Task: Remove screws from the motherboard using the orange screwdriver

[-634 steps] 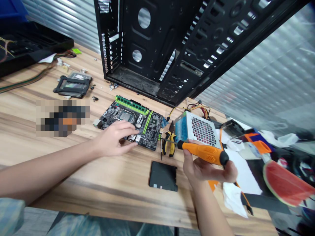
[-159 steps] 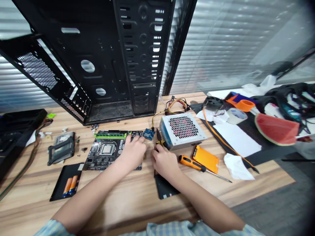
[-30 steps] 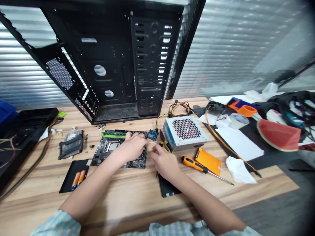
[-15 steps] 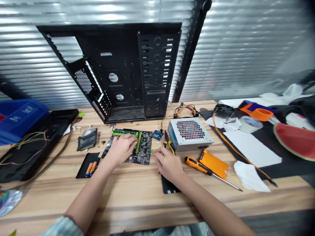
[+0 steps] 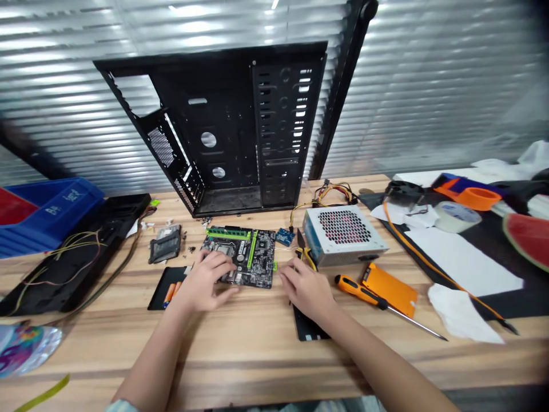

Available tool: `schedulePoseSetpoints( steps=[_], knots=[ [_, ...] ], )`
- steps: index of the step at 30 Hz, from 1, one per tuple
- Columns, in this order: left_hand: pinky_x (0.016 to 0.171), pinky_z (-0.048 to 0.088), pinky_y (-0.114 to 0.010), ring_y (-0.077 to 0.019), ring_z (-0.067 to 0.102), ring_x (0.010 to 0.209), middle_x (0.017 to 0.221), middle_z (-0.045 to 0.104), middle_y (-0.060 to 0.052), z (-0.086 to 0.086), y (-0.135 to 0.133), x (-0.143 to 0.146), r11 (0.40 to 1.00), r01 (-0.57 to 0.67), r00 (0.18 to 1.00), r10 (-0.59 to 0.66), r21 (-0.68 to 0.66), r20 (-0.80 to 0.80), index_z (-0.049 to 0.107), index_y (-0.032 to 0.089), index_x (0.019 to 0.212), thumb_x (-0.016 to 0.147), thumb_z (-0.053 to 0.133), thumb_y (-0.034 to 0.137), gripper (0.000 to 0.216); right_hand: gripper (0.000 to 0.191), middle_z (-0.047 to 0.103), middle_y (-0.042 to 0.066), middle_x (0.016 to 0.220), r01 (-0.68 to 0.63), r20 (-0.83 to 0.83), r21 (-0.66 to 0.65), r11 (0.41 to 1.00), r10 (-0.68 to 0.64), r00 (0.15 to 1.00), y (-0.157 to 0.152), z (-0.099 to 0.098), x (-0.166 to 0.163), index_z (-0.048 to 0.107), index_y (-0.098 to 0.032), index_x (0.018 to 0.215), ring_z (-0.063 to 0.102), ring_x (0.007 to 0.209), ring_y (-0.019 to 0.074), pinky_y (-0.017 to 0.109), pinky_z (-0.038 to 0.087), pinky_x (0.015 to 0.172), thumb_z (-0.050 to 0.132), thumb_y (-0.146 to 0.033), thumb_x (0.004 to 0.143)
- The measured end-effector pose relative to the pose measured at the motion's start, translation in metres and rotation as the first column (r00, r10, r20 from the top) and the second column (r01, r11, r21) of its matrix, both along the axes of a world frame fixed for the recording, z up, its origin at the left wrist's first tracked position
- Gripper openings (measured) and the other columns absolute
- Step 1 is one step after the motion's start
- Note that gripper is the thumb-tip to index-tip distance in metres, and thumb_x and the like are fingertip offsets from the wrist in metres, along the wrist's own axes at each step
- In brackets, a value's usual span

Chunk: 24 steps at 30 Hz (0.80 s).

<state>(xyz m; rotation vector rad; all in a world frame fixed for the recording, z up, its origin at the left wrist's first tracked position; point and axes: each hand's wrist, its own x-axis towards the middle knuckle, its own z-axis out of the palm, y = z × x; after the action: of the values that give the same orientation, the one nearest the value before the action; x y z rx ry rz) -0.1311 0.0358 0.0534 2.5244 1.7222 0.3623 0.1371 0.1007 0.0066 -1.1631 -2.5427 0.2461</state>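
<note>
A motherboard (image 5: 253, 258) with green memory sticks lies flat on the wooden table (image 5: 257, 355) in front of an open black computer case (image 5: 240, 131). My left hand (image 5: 203, 281) is at the board's near left corner, fingers laid on top and thumb against the near edge, gripping it. My right hand (image 5: 306, 289) rests on the table just off the board's right edge, fingers stretched towards it and holding nothing. Yellow-handled pliers (image 5: 307, 258) lie just beyond its fingertips. A black flat drive (image 5: 311, 329) lies partly under my right wrist.
A grey power supply (image 5: 343, 234) with coloured cables sits to the right. Near it are an orange screwdriver (image 5: 364, 289), an orange flat case (image 5: 391, 289) and a white tissue (image 5: 463, 320). On the left are a black tray with batteries (image 5: 165, 286), a black side panel (image 5: 72, 252) and a blue bin (image 5: 47, 212).
The view has pulled back and up from the table. My left hand slid from the middle of the motherboard to its near left corner. My right hand stayed beside the right edge.
</note>
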Motion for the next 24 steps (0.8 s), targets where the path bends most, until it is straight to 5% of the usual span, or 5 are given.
schedulePoseSetpoints(
  steps=[24],
  knots=[
    [0.100,0.028,-0.047,-0.0260,0.058,0.109,0.109,0.068,-0.008,-0.022,0.003,0.015,0.992,-0.124,0.991,0.125,0.029,-0.042,0.062,0.021,0.107,0.095,0.048,0.044,0.030,0.023,0.067,0.002,0.096,-0.009,0.073,-0.058,0.998,0.013,0.997,-0.003,0.004,0.002,0.068,-0.024,0.098,0.065,0.086,0.0145,0.023,0.036,0.058,0.045,-0.026,0.098]
  ],
)
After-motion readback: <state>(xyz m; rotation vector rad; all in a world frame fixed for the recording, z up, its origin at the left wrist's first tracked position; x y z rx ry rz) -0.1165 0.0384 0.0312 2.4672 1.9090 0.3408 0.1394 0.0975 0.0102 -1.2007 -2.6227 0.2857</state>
